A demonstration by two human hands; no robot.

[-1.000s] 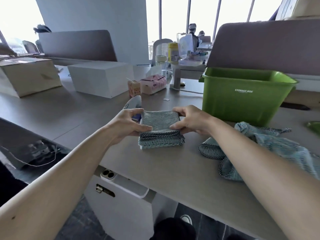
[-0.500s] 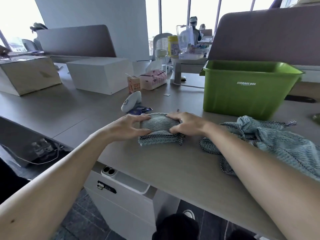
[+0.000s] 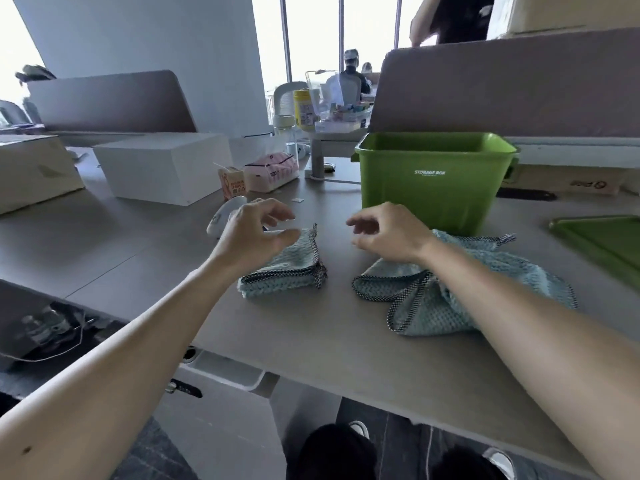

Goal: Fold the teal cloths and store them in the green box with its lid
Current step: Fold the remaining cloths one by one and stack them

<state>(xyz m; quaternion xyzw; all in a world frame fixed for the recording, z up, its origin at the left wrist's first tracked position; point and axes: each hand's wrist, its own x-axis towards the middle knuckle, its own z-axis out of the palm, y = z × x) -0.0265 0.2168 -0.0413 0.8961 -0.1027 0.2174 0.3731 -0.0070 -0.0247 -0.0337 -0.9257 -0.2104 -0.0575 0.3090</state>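
Observation:
A folded teal cloth (image 3: 289, 268) with a checkered dark border lies flat on the grey table. My left hand (image 3: 252, 232) hovers just above its left part, fingers apart and holding nothing. My right hand (image 3: 388, 232) hangs to the cloth's right, also empty with curled, spread fingers. Under my right forearm lies a loose heap of unfolded teal cloths (image 3: 460, 289). The green box (image 3: 433, 181), marked STORAGE BOX, stands open behind my right hand. Its green lid (image 3: 602, 240) lies flat at the right edge of the table.
A white device (image 3: 225, 214) lies behind my left hand. Further back sit a small carton (image 3: 232, 181), a pink tissue pack (image 3: 272, 171), a white box (image 3: 162, 168) and a cardboard box (image 3: 31, 174). Grey dividers rise behind; the table's front edge runs close to me.
Both hands have let go of the folded cloth and lifted off it, moving apart. The cloth now lies flat on the table.

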